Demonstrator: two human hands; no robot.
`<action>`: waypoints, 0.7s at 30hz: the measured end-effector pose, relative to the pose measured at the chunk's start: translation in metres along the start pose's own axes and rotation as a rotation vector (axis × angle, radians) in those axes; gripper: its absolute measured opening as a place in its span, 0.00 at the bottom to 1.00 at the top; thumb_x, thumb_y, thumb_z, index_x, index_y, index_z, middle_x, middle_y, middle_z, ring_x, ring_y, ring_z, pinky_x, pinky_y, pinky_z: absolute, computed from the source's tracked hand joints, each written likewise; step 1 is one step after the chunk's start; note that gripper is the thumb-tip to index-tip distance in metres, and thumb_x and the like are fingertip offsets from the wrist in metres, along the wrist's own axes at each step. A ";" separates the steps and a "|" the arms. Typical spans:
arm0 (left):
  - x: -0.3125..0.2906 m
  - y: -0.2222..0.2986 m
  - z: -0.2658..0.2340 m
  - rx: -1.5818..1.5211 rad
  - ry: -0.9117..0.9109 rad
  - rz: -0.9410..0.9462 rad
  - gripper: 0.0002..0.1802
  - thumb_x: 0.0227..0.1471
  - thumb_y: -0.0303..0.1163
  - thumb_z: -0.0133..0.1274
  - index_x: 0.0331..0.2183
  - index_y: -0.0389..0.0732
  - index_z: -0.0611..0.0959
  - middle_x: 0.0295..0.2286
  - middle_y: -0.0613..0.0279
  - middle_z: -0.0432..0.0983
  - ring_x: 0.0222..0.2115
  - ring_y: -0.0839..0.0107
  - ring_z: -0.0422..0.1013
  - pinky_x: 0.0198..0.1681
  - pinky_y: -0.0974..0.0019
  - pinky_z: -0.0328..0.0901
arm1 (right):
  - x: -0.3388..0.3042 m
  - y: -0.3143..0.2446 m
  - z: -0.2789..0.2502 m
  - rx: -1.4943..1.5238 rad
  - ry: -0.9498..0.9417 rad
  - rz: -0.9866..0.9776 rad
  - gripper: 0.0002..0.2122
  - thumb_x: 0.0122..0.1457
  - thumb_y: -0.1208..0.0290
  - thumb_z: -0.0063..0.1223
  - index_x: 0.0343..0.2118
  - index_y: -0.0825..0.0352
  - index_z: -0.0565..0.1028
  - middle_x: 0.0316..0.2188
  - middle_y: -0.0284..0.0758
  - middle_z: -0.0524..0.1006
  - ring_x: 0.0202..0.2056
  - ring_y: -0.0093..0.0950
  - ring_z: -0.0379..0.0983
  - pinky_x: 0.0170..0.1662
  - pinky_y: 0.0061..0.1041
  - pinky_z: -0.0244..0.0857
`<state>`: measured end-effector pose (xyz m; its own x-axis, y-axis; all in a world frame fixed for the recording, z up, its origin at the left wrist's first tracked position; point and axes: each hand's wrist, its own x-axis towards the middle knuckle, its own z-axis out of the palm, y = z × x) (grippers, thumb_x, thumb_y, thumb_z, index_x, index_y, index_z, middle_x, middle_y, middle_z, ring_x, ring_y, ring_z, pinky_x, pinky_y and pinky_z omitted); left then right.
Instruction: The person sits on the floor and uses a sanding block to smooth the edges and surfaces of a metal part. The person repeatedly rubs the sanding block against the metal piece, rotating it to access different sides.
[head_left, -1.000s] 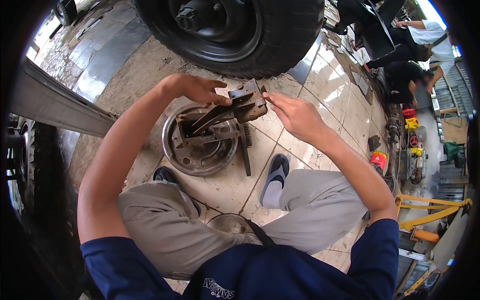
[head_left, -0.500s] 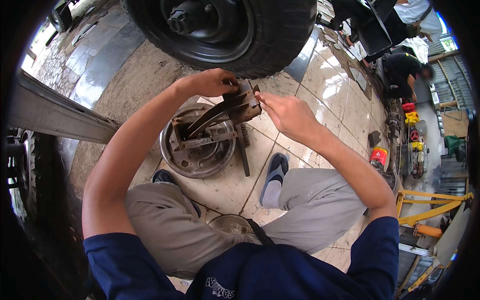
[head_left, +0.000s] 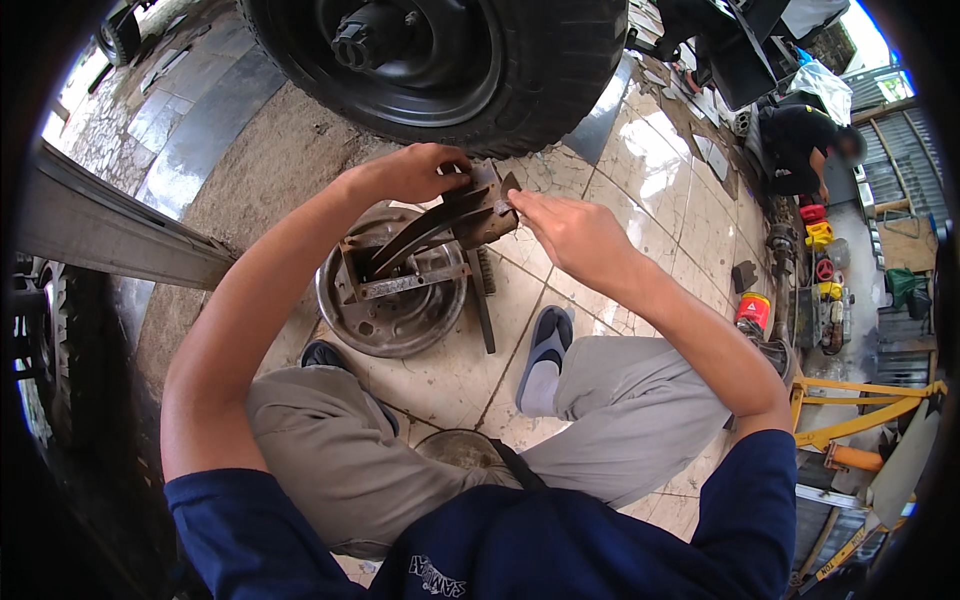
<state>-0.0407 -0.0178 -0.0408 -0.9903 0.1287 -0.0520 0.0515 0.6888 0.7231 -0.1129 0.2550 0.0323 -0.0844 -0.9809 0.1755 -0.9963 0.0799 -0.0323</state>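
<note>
A curved, rusty brake shoe [head_left: 440, 222] is held up over a round metal backing plate [head_left: 392, 290] that lies on the tiled floor. My left hand [head_left: 415, 170] grips the shoe's upper end. My right hand [head_left: 565, 230] touches the same end from the right, fingertips on its edge. A long metal tool [head_left: 484, 305] lies on the tiles beside the plate.
A big black tyre on its wheel [head_left: 440, 60] stands just beyond my hands. My sandalled feet [head_left: 545, 350] rest near the plate. A grey metal beam [head_left: 110, 230] runs at the left. Another person [head_left: 805, 145] crouches at the far right among red and yellow cans [head_left: 752, 312].
Both hands stay on the brake shoe, working its upper end. The view has shifted, so hands and plate sit slightly higher and closer to the tyre.
</note>
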 end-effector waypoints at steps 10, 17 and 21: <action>-0.024 -0.010 -0.004 0.262 -0.165 -0.314 0.36 0.67 0.60 0.38 0.63 0.42 0.68 0.52 0.42 0.76 0.53 0.49 0.73 0.58 0.52 0.66 | -0.001 -0.008 -0.001 0.039 -0.167 0.161 0.17 0.69 0.67 0.45 0.54 0.72 0.74 0.36 0.45 0.83 0.29 0.41 0.81 0.31 0.37 0.76; -0.026 -0.003 -0.011 0.292 -0.251 -0.281 0.34 0.68 0.59 0.35 0.60 0.44 0.74 0.52 0.45 0.77 0.54 0.48 0.72 0.58 0.52 0.65 | -0.001 -0.001 0.003 0.014 -0.124 0.156 0.16 0.67 0.67 0.48 0.52 0.71 0.75 0.35 0.44 0.83 0.29 0.39 0.81 0.30 0.36 0.76; -0.019 0.003 -0.015 0.331 -0.290 -0.390 0.34 0.68 0.60 0.33 0.58 0.46 0.76 0.53 0.47 0.76 0.55 0.49 0.71 0.59 0.51 0.65 | 0.001 -0.012 0.003 0.024 0.050 0.111 0.14 0.66 0.68 0.52 0.49 0.69 0.78 0.39 0.42 0.83 0.34 0.38 0.82 0.35 0.35 0.77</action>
<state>-0.0233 -0.0290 -0.0279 -0.8709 -0.0211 -0.4910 -0.2257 0.9047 0.3614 -0.1014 0.2525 0.0300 -0.1950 -0.9561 0.2189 -0.9802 0.1822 -0.0774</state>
